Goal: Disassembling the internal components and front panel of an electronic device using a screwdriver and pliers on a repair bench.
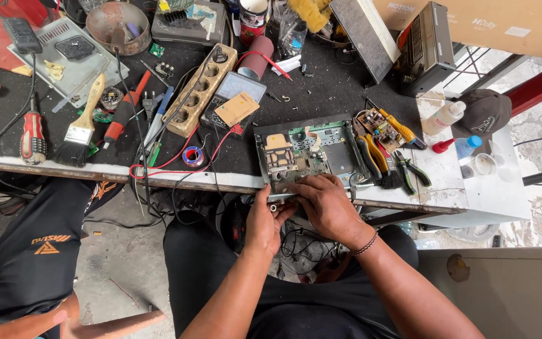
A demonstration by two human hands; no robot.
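Your two hands meet at the near edge of the open metal chassis (308, 154), the flat grey case with circuit boards showing inside it, which lies at the front edge of the workbench (346, 88). Your left hand (265, 223) sits at the chassis's near left corner, fingers curled in a narrow pinch around something small and round (too small to tell what). Your right hand (327, 204) lies palm down over the chassis's front rim, fingers bent against the metal; whether it grips anything beneath, you cannot tell from here.

Just right of the chassis lie yellow-handled pliers (371, 157), and beyond them green-handled cutters (412, 169). A loose small circuit board (377, 125) rests at the chassis's far right corner. Left of the chassis sits a little spool of solder (192, 156) amid red and black wires, and further left a wooden power strip (199, 91), a red-handled screwdriver (32, 135) and a paintbrush (79, 129). Another person's leg in black shorts (39, 245) shows well to the left of the chassis, below the bench edge.
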